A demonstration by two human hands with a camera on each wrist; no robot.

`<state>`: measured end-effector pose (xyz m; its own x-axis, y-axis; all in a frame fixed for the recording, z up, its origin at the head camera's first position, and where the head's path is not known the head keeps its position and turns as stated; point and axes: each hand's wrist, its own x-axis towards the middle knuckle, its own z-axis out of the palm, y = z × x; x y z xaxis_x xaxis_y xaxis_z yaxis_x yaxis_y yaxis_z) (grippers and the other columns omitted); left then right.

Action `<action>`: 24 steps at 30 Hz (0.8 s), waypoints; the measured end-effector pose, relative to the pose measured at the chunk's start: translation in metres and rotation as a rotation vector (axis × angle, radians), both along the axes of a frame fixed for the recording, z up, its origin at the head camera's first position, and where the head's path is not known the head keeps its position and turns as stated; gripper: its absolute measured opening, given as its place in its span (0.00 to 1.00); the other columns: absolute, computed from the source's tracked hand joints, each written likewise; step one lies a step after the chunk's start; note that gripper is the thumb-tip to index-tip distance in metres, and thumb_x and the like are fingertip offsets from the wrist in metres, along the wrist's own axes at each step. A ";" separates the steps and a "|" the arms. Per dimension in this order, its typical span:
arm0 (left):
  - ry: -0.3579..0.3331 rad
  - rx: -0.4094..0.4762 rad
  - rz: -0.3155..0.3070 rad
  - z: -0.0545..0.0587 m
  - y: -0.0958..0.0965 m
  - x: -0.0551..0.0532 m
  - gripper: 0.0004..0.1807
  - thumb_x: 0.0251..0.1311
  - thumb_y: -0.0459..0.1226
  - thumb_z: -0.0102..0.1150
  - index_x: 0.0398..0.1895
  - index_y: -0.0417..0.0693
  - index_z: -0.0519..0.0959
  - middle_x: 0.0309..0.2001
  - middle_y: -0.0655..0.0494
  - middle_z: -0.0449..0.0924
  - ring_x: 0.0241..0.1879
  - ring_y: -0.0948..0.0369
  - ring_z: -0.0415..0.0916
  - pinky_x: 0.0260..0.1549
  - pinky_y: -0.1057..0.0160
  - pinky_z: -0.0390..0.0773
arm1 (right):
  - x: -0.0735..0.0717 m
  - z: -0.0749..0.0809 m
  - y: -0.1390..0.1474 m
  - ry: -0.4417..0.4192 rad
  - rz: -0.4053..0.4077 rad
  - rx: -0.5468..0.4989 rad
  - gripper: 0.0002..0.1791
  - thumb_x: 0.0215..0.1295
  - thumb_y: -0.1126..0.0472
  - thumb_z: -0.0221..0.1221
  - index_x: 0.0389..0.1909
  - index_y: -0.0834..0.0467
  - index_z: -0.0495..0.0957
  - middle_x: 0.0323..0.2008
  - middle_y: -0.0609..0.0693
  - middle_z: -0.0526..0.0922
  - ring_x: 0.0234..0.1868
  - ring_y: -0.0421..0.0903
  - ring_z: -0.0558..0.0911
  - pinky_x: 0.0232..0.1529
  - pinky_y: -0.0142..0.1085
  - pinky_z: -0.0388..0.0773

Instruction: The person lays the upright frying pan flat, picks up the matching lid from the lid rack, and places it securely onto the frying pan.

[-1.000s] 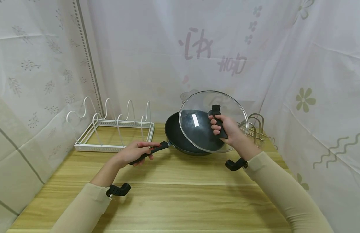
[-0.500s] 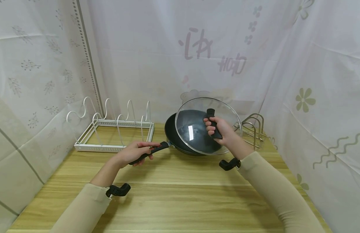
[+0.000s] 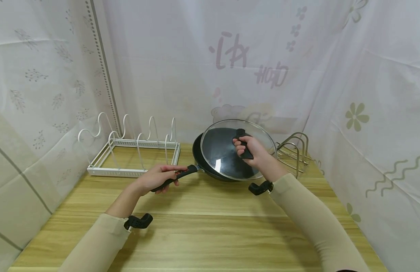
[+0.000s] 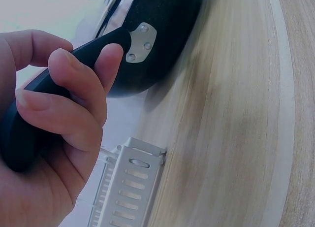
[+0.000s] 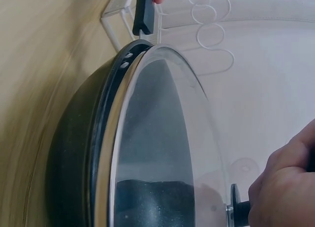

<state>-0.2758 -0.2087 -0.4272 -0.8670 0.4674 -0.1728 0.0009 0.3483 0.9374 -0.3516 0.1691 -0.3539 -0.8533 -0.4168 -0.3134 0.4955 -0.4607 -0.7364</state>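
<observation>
A black frying pan (image 3: 197,151) stands on the wooden table, its handle pointing left toward me. My left hand (image 3: 158,178) grips that black handle (image 4: 93,52), fingers curled round it. Over the pan a round glass lid (image 3: 223,126) with a metal rim is held tilted, shifted a little to the right of the pan's mouth. My right hand (image 3: 252,151) grips the lid's black knob handle (image 3: 240,133). In the right wrist view a gap shows between the lid's rim (image 5: 114,163) and the pan's edge (image 5: 93,138).
A white wire rack (image 3: 116,173) with curved dividers stands at the back left, near my left hand. Right of the pan is a small metal rack (image 3: 295,151) with looped dividers. Printed curtains (image 3: 182,75) hang behind and beside the table (image 3: 210,238).
My right hand has brought the lid down and to the left, so it covers more of the pan. The left hand and the pan have stayed in place.
</observation>
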 end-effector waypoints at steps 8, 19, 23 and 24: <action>0.008 -0.009 0.003 -0.002 -0.001 -0.001 0.27 0.80 0.37 0.49 0.79 0.55 0.77 0.44 0.37 0.86 0.16 0.62 0.69 0.15 0.67 0.66 | -0.012 -0.003 -0.009 -0.063 -0.033 -0.013 0.11 0.92 0.57 0.36 0.58 0.59 0.63 0.31 0.46 0.65 0.18 0.36 0.63 0.18 0.25 0.65; 0.013 -0.006 -0.003 -0.002 -0.001 -0.001 0.27 0.81 0.38 0.48 0.79 0.54 0.77 0.44 0.36 0.86 0.16 0.62 0.69 0.15 0.67 0.66 | -0.022 -0.008 -0.016 -0.117 -0.064 -0.026 0.15 0.91 0.58 0.36 0.66 0.62 0.61 0.34 0.47 0.66 0.19 0.37 0.63 0.17 0.25 0.67; 0.009 -0.004 0.000 -0.001 -0.001 -0.001 0.27 0.81 0.38 0.48 0.79 0.54 0.77 0.44 0.36 0.86 0.16 0.62 0.69 0.15 0.67 0.66 | -0.024 -0.009 -0.018 -0.130 -0.081 -0.029 0.17 0.91 0.58 0.37 0.70 0.62 0.60 0.35 0.48 0.66 0.19 0.37 0.63 0.17 0.26 0.67; 0.008 -0.004 0.000 -0.001 -0.001 -0.001 0.27 0.81 0.38 0.48 0.79 0.54 0.77 0.44 0.36 0.86 0.16 0.62 0.69 0.15 0.67 0.66 | -0.025 -0.010 -0.019 -0.132 -0.084 -0.029 0.17 0.91 0.58 0.38 0.69 0.62 0.60 0.35 0.49 0.67 0.19 0.37 0.63 0.17 0.26 0.68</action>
